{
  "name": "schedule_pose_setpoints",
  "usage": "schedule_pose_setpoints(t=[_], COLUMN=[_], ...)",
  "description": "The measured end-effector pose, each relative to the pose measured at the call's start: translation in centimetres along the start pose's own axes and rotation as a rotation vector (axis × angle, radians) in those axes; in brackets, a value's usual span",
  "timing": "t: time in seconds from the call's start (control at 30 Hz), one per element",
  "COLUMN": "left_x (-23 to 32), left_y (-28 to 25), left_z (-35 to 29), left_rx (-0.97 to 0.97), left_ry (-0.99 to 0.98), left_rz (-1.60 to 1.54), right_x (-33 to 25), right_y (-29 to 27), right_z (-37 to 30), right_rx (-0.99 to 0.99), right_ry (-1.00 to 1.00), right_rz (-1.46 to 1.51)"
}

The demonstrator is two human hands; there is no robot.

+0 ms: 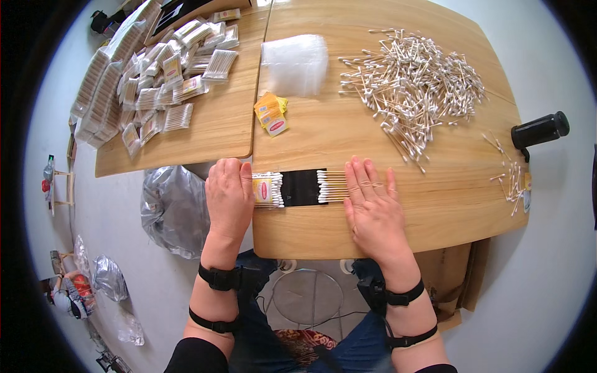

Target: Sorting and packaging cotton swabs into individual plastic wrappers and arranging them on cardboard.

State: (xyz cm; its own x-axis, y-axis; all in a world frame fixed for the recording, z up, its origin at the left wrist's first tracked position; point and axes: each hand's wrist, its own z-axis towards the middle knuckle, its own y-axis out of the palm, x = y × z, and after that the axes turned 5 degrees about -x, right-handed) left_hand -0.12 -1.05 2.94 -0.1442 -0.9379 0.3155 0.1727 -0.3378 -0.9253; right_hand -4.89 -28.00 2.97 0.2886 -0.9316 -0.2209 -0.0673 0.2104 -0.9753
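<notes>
My left hand (229,196) is closed, fingers curled, at the end of a flat bundle of cotton swabs (277,189). A yellow-and-white label card (263,190) lies on that bundle, its left end hidden by the hand. To the right, my right hand (375,205) lies flat with fingers stretched over a row of loose cotton swabs (333,185), covering their right ends. Between the two groups a black strip (301,188) shows on the wooden table (311,230). The cotton tips of both groups face each other across it.
A large heap of loose swabs (423,87) lies at the far right, and a few swabs (513,183) near the right edge beside a black cylinder (540,129). Clear plastic bags (295,65) and label cards (271,114) lie ahead; packed swabs (177,71) pile at far left.
</notes>
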Motion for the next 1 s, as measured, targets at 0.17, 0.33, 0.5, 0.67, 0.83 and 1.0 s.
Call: schedule_pose_setpoints(t=[0.17, 0.33, 0.5, 0.67, 0.83, 1.0], left_x=[-2.0, -2.7, -2.7, -2.5, -2.5, -2.4], left_y=[2.1, 3.4, 3.3, 3.4, 3.4, 3.0], left_z=[-0.9, -1.3, -1.4, -1.3, -1.2, -1.2], left_rx=[-0.108, -0.078, -0.121, -0.122, -0.111, -0.068], left_ry=[-0.001, -0.012, -0.05, -0.068, -0.059, -0.021], left_rz=[-0.092, -0.301, -0.378, -0.353, -0.353, -0.335], right_x=[-1.4, -2.7, -4.5, -6.5, -8.0, -7.8], right_y=[0.5, 1.1, 1.5, 2.3, 2.8, 2.6], right_z=[0.9, 1.7, 2.6, 3.2, 3.3, 3.3], right_rx=[-0.002, 0.021, 0.023, 0.047, 0.045, 0.023], right_ry=[-0.05, -0.097, -0.118, -0.105, -0.07, -0.087], right_rz=[0.041, 0.028, 0.049, 0.038, 0.048, 0.1])
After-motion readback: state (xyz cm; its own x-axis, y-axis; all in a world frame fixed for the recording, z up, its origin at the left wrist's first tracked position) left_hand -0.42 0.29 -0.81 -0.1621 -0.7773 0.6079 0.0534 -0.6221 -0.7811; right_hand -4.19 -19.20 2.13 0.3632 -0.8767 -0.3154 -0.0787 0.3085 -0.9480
